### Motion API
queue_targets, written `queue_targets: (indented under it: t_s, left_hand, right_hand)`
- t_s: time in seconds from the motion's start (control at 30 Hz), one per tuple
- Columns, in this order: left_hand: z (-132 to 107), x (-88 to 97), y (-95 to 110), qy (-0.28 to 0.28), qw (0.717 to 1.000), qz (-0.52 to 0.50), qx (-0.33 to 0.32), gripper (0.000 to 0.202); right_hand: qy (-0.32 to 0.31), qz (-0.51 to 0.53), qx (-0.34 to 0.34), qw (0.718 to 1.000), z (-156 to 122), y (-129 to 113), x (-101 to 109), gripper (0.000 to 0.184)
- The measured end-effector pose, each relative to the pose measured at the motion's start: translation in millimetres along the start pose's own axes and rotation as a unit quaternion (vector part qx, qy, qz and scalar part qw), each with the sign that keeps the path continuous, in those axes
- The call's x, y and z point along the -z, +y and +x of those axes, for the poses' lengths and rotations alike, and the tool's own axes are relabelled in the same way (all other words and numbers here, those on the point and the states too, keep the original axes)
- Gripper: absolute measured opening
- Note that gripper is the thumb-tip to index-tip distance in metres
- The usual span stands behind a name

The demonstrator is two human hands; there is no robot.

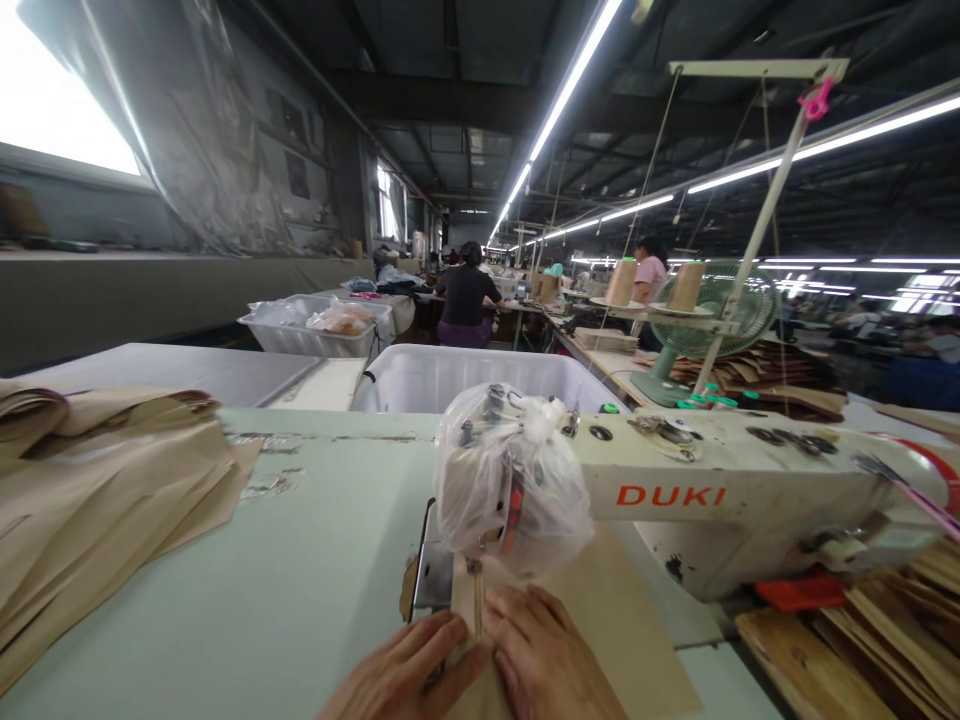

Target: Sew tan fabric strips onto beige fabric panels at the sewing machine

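My left hand [412,665] rests with fingers stretched out on a tan fabric piece [630,620], just in front of the sewing machine's [660,495] needle area. Close beside it, my right hand [544,645] lies flat on the same piece, fingers extended. A narrow folded strip or seam [478,605] runs between the hands up to the presser foot [473,567]. A clear plastic bag [517,490] wraps the machine head and partly hides the needle. Left of the foot sits a metal plate [433,565].
Tan fabric pieces [112,500] are piled on the left of the pale green table [322,560]. More stacked pieces [885,640] lie at right, by tweezers [911,490] on the machine. Behind stand a white bin [487,370], thread cones [621,283], a fan [716,310] and a seated person [465,300].
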State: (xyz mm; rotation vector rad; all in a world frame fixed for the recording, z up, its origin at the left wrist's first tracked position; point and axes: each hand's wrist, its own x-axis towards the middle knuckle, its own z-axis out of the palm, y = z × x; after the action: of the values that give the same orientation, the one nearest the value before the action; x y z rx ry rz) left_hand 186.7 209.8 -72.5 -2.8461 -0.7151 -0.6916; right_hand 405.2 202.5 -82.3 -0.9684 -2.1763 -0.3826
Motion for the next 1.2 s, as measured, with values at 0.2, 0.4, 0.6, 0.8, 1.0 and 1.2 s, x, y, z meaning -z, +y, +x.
queue_targets:
  t_s: [0.2, 0.4, 0.6, 0.8, 1.0, 1.2]
  left_hand:
    - [4.9, 5.6, -9.3, -0.022, 1.000, 0.007, 0.003, 0.033]
    - [17.8, 38.1, -4.1, -0.024, 0.999, -0.010, 0.025, 0.076]
    - [18.4, 32.6, -10.2, -0.013, 0.998, -0.002, 0.058, 0.087]
    - [11.8, 11.9, -28.9, 0.016, 0.999, -0.018, 0.022, 0.083]
    - [10.2, 6.7, -29.3, 0.010, 0.999, -0.021, 0.040, 0.090]
    - [9.3, 4.6, -27.6, 0.004, 0.997, -0.055, 0.054, 0.096]
  right_hand:
    - [-0.145, -0.002, 0.002, 0.989, 6.9, 9.3, 12.9, 0.044]
    - [-0.188, 0.026, -0.069, 0.979, 22.1, 7.1, 20.7, 0.055]
    - [-0.167, 0.046, -0.104, 0.979, 22.7, 10.8, 16.4, 0.050]
    - [-0.133, 0.035, -0.131, 0.982, 19.4, 16.7, 12.2, 0.044]
    - [-0.134, 0.045, -0.163, 0.976, 17.9, 14.2, 17.1, 0.045]
    - [-0.115, 0.038, -0.176, 0.977, 16.4, 11.9, 14.6, 0.043]
